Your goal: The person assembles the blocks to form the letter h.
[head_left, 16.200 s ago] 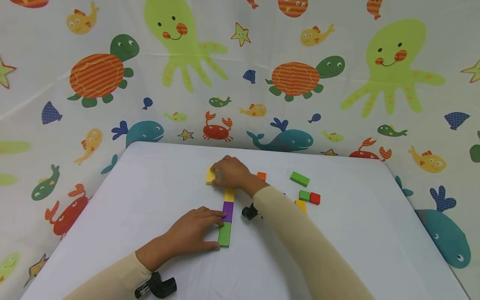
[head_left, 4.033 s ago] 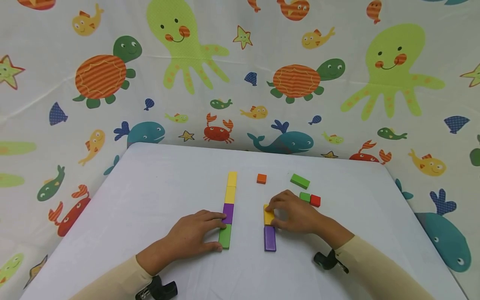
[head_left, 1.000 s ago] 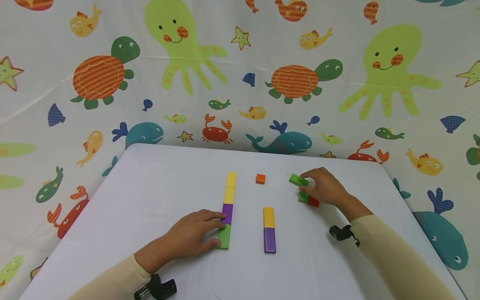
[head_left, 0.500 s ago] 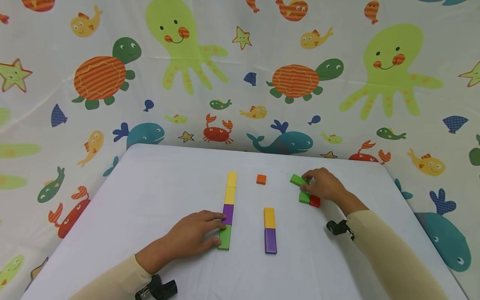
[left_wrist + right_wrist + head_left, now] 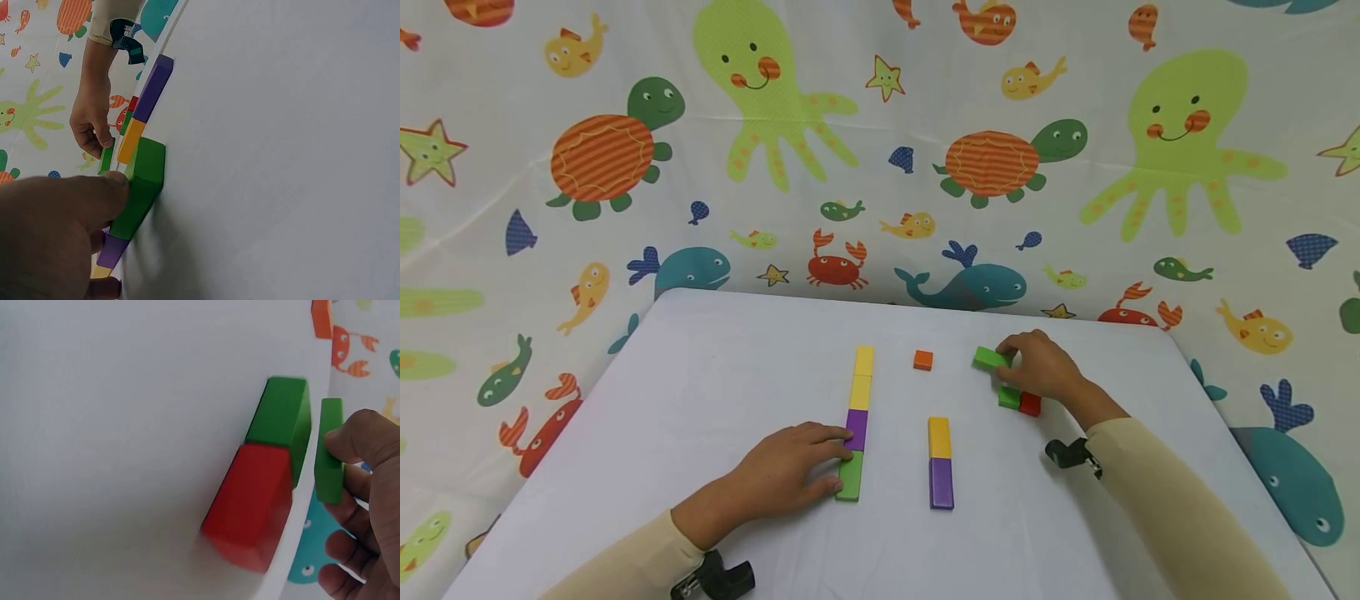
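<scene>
My right hand (image 5: 1041, 367) pinches a long green block (image 5: 991, 359) between thumb and fingers, close above the table at the back right. In the right wrist view the thumb lies across this block's face. Just nearer are a small green block (image 5: 278, 412) and a red block (image 5: 250, 503), end to end. My left hand (image 5: 782, 471) rests at a straight row, thumb on a green block (image 5: 142, 187) and fingertips at the purple block (image 5: 856, 431) beyond it. Two yellow blocks (image 5: 861, 392) continue that row away from me.
Right of the row, a yellow-orange block (image 5: 939, 437) and a dark purple block (image 5: 941, 485) form a shorter line. An orange block (image 5: 922, 360) lies alone farther back. Behind the white table (image 5: 737, 358) hangs a sea-animal printed curtain (image 5: 880, 167).
The right hand earlier set a yellow block at the left row's far end, then a yellow-orange block against the dark purple one. Now it has shifted the long green block slightly left. Left hand unmoved.
</scene>
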Motion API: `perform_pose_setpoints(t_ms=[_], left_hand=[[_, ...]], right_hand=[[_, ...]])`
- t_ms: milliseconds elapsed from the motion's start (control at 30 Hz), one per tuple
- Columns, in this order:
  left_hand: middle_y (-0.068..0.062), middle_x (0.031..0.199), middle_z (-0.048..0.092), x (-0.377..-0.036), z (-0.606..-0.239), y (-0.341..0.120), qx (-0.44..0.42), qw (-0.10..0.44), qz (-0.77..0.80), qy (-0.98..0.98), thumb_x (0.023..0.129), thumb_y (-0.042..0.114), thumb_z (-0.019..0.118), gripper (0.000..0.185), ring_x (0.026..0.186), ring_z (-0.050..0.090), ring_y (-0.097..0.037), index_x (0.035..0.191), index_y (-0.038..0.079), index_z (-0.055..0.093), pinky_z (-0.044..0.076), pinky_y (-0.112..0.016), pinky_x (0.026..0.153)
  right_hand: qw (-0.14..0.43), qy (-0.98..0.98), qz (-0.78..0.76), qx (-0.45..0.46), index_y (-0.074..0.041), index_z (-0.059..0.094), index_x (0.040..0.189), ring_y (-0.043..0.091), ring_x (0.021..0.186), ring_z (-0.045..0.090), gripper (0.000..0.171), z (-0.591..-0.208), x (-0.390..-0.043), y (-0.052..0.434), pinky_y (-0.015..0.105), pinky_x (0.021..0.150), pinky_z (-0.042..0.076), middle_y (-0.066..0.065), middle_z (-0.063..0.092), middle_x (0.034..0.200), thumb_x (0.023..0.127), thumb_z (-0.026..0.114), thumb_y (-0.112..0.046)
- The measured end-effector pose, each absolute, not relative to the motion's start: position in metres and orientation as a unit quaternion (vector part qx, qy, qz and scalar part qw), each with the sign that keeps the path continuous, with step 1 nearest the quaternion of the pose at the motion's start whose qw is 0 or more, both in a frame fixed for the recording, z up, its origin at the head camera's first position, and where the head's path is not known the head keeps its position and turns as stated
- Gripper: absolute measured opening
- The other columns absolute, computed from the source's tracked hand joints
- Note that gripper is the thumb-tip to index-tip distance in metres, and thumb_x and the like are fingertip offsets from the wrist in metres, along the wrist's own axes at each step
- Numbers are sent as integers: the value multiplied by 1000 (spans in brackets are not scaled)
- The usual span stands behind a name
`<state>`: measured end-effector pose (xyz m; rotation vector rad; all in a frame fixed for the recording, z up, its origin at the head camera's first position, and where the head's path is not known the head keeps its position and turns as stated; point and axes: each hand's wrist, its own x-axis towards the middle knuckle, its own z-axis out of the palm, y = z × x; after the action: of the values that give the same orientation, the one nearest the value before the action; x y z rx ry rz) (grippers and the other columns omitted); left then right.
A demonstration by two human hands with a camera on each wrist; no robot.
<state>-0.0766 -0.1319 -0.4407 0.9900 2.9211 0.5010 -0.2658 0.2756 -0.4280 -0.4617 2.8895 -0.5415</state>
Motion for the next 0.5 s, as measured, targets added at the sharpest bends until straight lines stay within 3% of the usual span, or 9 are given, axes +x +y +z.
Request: perform_pose_setpoints(t_ms=[500], left_hand=[[7, 142, 59, -77, -441, -131, 317, 7, 157, 935, 94, 39, 74, 32, 128, 56, -18, 123, 25, 71, 51, -42, 101]], right_hand=[[68, 954, -168, -240, -13, 75, 118, 22, 105, 54, 37, -418, -249, 224, 45, 93, 55, -2, 70, 103, 86, 80, -30]])
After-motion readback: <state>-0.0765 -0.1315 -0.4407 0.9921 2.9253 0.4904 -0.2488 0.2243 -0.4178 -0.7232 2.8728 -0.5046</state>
